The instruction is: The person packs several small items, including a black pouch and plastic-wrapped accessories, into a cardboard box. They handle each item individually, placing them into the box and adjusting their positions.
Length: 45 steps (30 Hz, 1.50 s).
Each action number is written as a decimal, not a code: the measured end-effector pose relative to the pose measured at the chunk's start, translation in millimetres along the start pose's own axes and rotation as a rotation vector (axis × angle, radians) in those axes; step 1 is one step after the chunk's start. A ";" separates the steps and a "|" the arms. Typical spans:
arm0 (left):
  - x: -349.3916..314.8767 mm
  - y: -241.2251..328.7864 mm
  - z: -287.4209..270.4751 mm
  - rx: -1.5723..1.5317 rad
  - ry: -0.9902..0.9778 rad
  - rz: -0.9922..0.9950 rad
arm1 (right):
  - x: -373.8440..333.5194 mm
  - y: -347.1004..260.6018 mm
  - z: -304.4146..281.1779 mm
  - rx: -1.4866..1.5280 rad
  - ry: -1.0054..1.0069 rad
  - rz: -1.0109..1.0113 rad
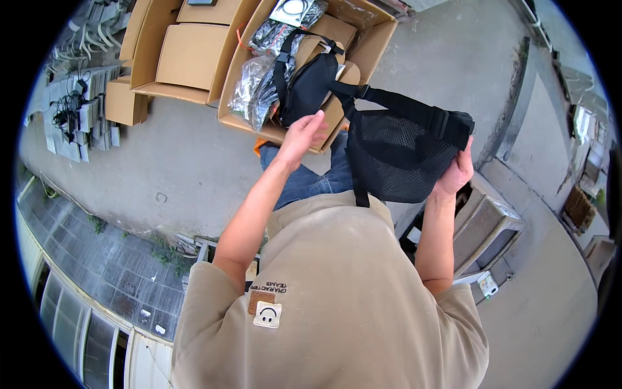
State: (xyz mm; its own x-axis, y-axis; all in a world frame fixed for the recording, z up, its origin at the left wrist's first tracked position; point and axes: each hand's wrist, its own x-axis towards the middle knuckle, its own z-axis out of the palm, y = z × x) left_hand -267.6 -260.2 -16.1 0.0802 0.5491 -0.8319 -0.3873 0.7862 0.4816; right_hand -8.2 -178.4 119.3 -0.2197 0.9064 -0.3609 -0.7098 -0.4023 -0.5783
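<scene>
Head view, looking down over a beige shirt (350,272) toward an open cardboard box (374,48). Grips the black mesh bag (395,159) by its right edge, with the right hand (459,170) clamped on the fabric near a strap buckle (439,122), presumably to spread the mesh and bear its weight outside the box, in front of the body. Holds the left hand (303,137) over the box's near edge, seemingly empty, fingers loosely parted, just beside a black pouch (310,87); impossible to tell whether touching. Trails a wide strap (402,102) from the bag's top toward the pouch, perhaps from being linked there, though hard to confirm. Packed along the box's left side: clear plastic bags (249,91), probably tucked there to leave room for the pouch beside them. Set close alongside, to the left: a second cardboard box (150,48), likely for easy reach from the same spot.
</scene>
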 end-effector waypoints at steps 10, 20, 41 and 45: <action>-104.1 83.1 38.1 -0.677 -0.639 -0.080 | -52.9 17.2 127.3 -1.568 -1.020 -0.437; -122.5 83.4 21.7 -0.486 -0.369 0.456 | -73.7 -1.2 94.1 -1.386 -0.547 -0.370; -162.2 79.5 35.1 -0.278 -0.086 0.816 | 8.2 38.1 125.5 -1.514 -0.488 -0.796; -161.2 75.4 37.7 -0.237 -0.092 0.826 | 10.9 38.5 129.5 -1.635 -0.487 -0.754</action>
State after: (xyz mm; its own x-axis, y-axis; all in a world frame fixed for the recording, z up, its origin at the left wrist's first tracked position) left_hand -275.1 -278.7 164.7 -0.2416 0.9475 -0.2096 -0.5351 0.0501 0.8433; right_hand -124.6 -167.3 187.8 -0.5626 0.7634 0.3172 0.4640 0.6092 -0.6431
